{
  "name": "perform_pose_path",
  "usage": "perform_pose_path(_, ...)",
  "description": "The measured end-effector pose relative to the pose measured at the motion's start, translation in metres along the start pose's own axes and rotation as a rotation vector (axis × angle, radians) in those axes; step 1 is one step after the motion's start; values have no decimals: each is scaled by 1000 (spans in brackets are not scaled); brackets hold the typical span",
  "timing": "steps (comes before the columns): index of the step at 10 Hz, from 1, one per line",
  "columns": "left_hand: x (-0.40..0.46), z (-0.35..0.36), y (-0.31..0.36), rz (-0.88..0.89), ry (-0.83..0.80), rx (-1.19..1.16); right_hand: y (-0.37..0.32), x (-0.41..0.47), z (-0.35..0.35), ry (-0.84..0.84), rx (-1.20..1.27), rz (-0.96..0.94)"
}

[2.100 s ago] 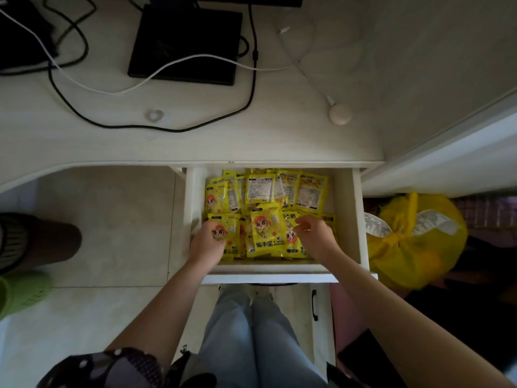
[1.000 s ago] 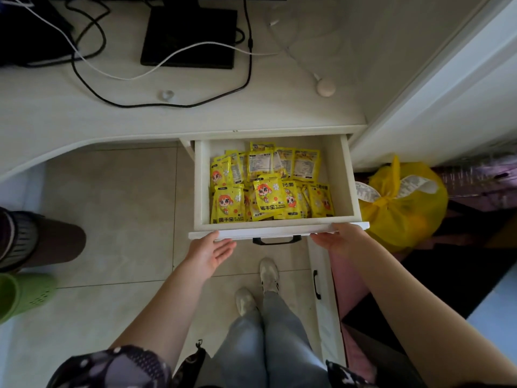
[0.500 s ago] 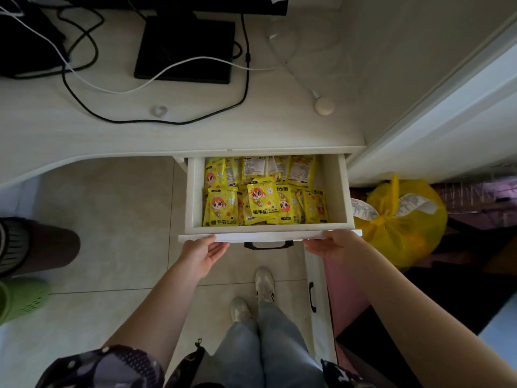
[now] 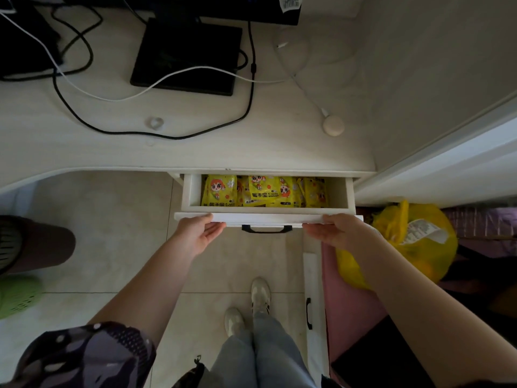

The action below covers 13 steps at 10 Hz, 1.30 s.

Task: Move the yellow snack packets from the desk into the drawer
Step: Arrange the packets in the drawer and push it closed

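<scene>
Packets in drawer; left hand and right hand spread flat on drawer front. Push evenly, fingers clear of worktop.

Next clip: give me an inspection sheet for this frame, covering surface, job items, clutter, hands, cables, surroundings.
Surface: white desk, no packets on it.
Job's things: yellow packets lie inside the drawer, which is partly open.
Clutter: black flat device, small clear ring, round white puck.
Hands: left hand and right hand touch the drawer front either side of the black handle, holding nothing.
Cables: black cable, white cable across the desk.
Surroundings: yellow bag, green basket, tiled floor.
</scene>
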<state>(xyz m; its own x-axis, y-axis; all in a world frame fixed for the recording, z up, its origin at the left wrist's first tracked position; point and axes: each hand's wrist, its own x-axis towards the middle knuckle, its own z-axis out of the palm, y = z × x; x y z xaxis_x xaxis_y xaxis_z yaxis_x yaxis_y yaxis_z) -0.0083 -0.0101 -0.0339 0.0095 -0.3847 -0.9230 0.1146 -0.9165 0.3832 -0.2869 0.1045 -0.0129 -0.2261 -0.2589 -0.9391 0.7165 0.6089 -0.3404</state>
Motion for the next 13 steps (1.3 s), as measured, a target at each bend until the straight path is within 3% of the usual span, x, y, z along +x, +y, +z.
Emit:
perform_pose_path(4, 20, 34, 42, 113, -22, -3, -49, 31, 24, -18, 5, -42)
perform_pose_path(9, 26, 44, 53, 160, -9, 19, -65, 41, 33, -56, 60, -102)
perform_pose_path(10, 24, 43, 54, 171, -66, 1, -66, 45, 34, -82, 88, -124)
perform_pose_path(13, -2, 19, 37, 369, -34, 258, -43, 37, 25, -57, 89, -185)
